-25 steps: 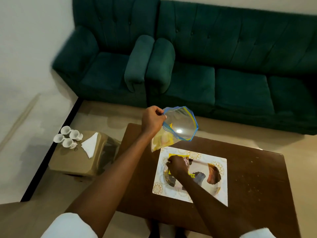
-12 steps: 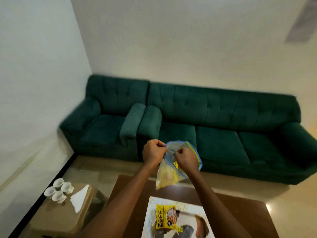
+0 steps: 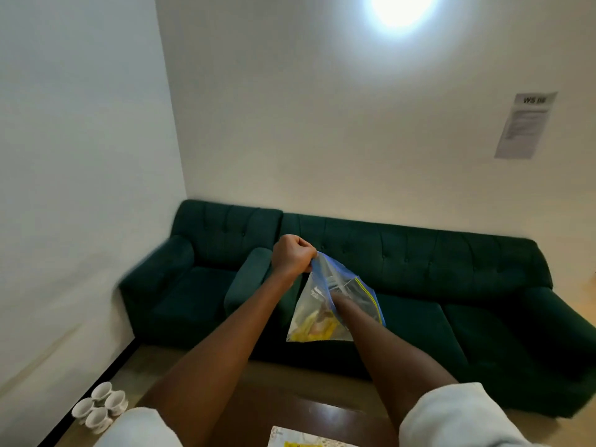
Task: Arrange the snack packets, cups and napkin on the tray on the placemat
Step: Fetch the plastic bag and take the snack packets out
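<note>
Nearest the camera, two white sleeves [image 3: 451, 414] frame the bottom edge. Between the forearms, well below both hands, one corner of the patterned placemat [image 3: 282, 435] shows on the dark wooden table [image 3: 322, 414], with a strip of one yellow snack packet [image 3: 298, 444] lying on it, cut off by the frame. Far down to the left of the left hand, four white cups [image 3: 98, 408] sit clustered together.

Raised above the table, the left hand [image 3: 295, 256] is fisted, pinching the top corner of one clear zip bag [image 3: 317, 295] with a blue seal. The right hand [image 3: 338, 296] reaches into the bag's mouth just below the left hand; through the plastic I cannot tell how its fingers lie. Yellow packets [image 3: 309, 330] bunch at the bag's bottom, too blurred to count.

Behind the hands stand two dark green sofas [image 3: 451, 269] side by side. On the wall above and right of the hands hangs one paper notice [image 3: 525, 125], and one bright light [image 3: 398, 8] glares overhead.
</note>
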Demonstrator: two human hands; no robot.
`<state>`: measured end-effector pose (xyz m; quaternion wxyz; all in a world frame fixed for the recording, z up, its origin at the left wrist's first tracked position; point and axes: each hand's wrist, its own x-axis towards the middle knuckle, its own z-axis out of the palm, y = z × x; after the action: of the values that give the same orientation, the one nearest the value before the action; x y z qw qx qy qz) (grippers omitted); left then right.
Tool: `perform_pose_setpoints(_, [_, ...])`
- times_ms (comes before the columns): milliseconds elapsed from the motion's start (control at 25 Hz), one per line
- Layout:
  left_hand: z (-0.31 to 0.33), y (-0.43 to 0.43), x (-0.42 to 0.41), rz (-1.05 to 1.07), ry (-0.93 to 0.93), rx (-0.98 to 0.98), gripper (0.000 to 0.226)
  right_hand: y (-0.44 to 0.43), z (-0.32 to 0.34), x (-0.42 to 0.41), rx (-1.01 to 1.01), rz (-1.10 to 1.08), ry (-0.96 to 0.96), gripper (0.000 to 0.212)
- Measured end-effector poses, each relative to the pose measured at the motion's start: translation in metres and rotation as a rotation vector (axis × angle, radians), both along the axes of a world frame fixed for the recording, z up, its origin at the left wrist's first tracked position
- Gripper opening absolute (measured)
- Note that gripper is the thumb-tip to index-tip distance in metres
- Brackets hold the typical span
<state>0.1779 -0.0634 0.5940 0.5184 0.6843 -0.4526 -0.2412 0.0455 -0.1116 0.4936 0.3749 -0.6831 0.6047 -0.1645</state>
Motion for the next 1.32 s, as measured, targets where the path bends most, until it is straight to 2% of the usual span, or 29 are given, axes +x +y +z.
perform_pose_setpoints(160, [0.006,0.009,0.002,0.011,0.011,-0.039,0.003,0.011,0.008,0.015,-0.237,-0.145,-0.117,0.052])
perform_pose_setpoints(240, [0.0,0.013,0.005,0.029,0.014,-0.036,0.001,0.013,0.006,0.018,-0.266,-0.195,-0.11,0.045])
perform_pose_setpoints(320, [-0.01,0.017,0.011,0.046,0.023,-0.014,0.005,0.01,0.006,0.023,-0.372,-0.149,-0.008,0.024])
perform_pose_setpoints(360, [-0.017,0.019,0.013,0.056,0.033,0.003,0.006,0.009,0.01,0.025,-0.41,-0.111,0.066,0.02])
perform_pose_setpoints(440, [-0.032,0.021,0.017,0.08,0.056,0.038,0.007,0.009,0.022,0.024,-0.389,0.019,0.183,0.008])
perform_pose_setpoints(520, [-0.045,0.023,0.016,0.085,0.047,0.076,0.003,0.01,0.03,0.02,-0.388,0.086,0.261,0.016])
perform_pose_setpoints(680, [-0.066,0.016,0.015,0.093,0.08,0.131,0.01,0.003,0.051,0.01,-0.439,0.043,0.219,0.013])
perform_pose_setpoints(760, [-0.07,0.009,0.014,0.102,0.109,0.142,0.016,-0.007,0.069,0.001,-0.428,-0.026,0.164,0.015])
perform_pose_setpoints(880, [-0.069,-0.002,0.013,0.1,0.13,0.131,0.003,-0.026,0.104,-0.021,-0.469,-0.093,0.012,0.014])
perform_pose_setpoints(1000, [-0.069,-0.014,0.019,0.095,0.108,0.148,0.01,-0.046,0.123,-0.044,-0.516,-0.163,-0.148,0.019])
perform_pose_setpoints(1160, [-0.072,-0.019,0.042,0.114,0.055,0.197,0.016,-0.072,0.13,-0.061,-0.357,-0.263,-0.561,0.023])
perform_pose_setpoints(1240, [-0.078,-0.018,0.057,0.134,0.041,0.214,0.014,-0.084,0.128,-0.066,-0.325,-0.305,-0.659,0.024])
perform_pose_setpoints(1320, [-0.089,-0.014,0.074,0.159,0.053,0.243,0.012,-0.092,0.11,-0.065,-0.272,-0.332,-0.678,0.025])
